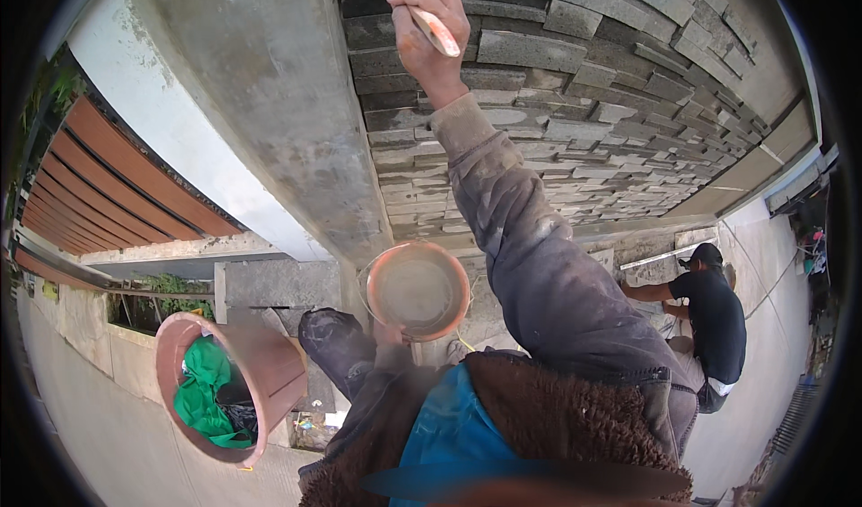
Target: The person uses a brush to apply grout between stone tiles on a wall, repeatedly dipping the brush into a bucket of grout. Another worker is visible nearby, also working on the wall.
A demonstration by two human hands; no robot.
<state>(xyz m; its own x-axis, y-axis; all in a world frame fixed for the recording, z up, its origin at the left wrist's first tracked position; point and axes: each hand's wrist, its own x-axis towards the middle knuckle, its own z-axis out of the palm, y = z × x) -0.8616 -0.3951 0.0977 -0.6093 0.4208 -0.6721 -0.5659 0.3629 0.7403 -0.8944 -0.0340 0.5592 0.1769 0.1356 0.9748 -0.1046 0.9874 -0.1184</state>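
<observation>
High up against the grey stone-clad wall [539, 51], my right hand [429, 62] is closed around a paintbrush [437, 35]. The brush has a pale handle with orange smears, and its bristles reach the top edge of the view by the stone strips. Low in front of my body, my left hand [389, 336] grips the near rim of an orange-rimmed bucket [466, 284]. Greyish liquid or residue shows inside the bucket, and a thin wire handle hangs at its side. Most of my left fingers are hidden by the rim and sleeve.
A large brownish tub [280, 383] holding green cloth and black plastic stands at the left. Beside the wall rises a grey concrete pillar [260, 85]; farther left is a brown slatted fence [117, 184]. At the right, a person in black [714, 318] crouches by the wall base.
</observation>
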